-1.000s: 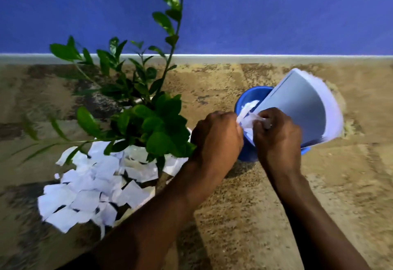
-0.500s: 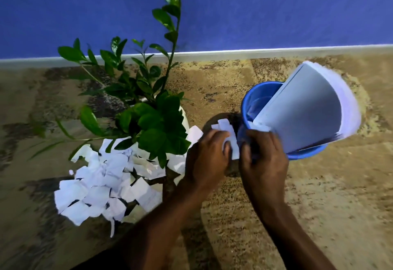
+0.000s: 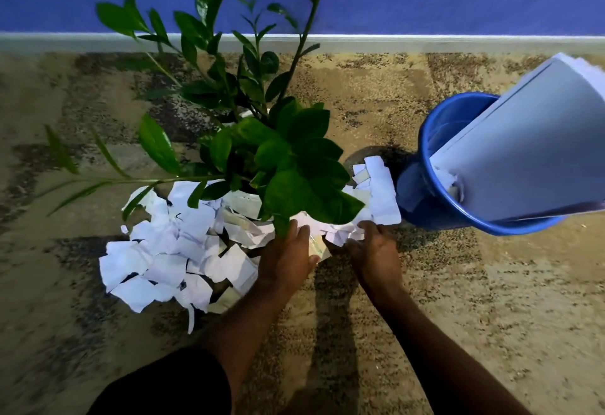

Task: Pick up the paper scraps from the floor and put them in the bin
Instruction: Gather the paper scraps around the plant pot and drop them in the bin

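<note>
A heap of white paper scraps (image 3: 163, 251) lies on the speckled floor around the base of a potted plant (image 3: 278, 159). More paper scraps (image 3: 381, 192) lie between the plant and the blue bin (image 3: 422, 143) at the right. My left hand (image 3: 288, 257) rests flat on the scraps under the leaves, fingers stretched out. My right hand (image 3: 373, 251) is a short way to its right, fingertips touching the edge of the scraps near the bin. Neither hand has closed around any paper. The bin holds white scraps and a large curved stack of sheets (image 3: 523, 153).
The plant's leaves overhang the scraps and hide the pot and part of the pile. A blue wall with a pale skirting board (image 3: 425, 43) runs along the back. My dark-clothed knee (image 3: 170, 385) is at the bottom edge.
Both hands have left the bin's rim and come down and left onto the scraps beside the plant. The paper they held at the bin is no longer in them.
</note>
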Motion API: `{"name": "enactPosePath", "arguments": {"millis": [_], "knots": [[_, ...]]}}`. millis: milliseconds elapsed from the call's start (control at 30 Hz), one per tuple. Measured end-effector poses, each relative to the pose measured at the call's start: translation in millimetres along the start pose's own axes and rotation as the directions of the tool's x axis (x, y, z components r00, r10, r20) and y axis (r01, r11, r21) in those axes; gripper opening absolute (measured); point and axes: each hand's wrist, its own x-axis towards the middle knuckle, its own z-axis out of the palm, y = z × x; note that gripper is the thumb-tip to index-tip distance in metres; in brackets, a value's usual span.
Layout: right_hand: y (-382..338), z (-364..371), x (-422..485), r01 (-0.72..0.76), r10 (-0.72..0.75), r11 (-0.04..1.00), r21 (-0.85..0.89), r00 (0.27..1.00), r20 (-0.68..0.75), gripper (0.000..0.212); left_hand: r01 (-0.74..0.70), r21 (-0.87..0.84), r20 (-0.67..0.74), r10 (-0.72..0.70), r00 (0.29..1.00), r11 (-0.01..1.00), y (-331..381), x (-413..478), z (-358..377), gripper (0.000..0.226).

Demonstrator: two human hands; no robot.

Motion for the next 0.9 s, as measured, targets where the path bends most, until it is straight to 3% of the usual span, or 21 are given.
{"name": "enactPosePath", "arguments": {"millis": [167,300,400,500,567,700,733,833,900], "knots": [[-6,14,16,0.004,-0.002,0.998,-0.065,1.000,0.021,0.054,-0.017,0.139,-0.053,0.025,0.998,0.990,17,11,4,0.060],[2,28,31,0.084,-0.023,0.952,-0.294,0.978,0.205,0.044,-0.037,0.070,0.041,0.034,0.999,0.997,26,14,2,0.038],[-4,24,36,0.069,0.017,0.959,-0.276,0.955,0.297,0.043,0.006,-0.021,0.076,-0.004,0.997,1.000,24,21,9,0.029],[-8,19,39,0.069,-0.006,0.966,-0.250,0.969,0.246,0.046,0.080,-0.094,0.116,-0.068,0.991,0.992,25,18,11,0.024],[-10,17,39,0.088,-0.018,0.960,-0.266,0.967,0.255,0.048,0.018,-0.040,0.018,-0.017,1.000,0.999,22,15,16,0.026],[-12,13,37,0.105,-0.046,0.960,-0.261,0.974,0.223,0.033,-0.001,0.010,0.049,0.000,0.999,1.000,30,16,6,0.033],[-13,11,36,0.105,-0.046,0.956,-0.275,0.976,0.214,0.029,-0.045,0.005,0.053,0.045,0.998,0.999,29,17,5,0.031],[-15,6,32,0.126,-0.073,0.931,-0.342,0.984,0.164,0.021,-0.003,-0.030,-0.002,0.003,1.000,1.000,23,12,6,0.015],[-16,4,29,0.113,-0.081,0.936,-0.333,0.991,0.108,0.020,-0.028,-0.014,0.020,0.028,0.999,1.000,16,13,17,0.019]]}}
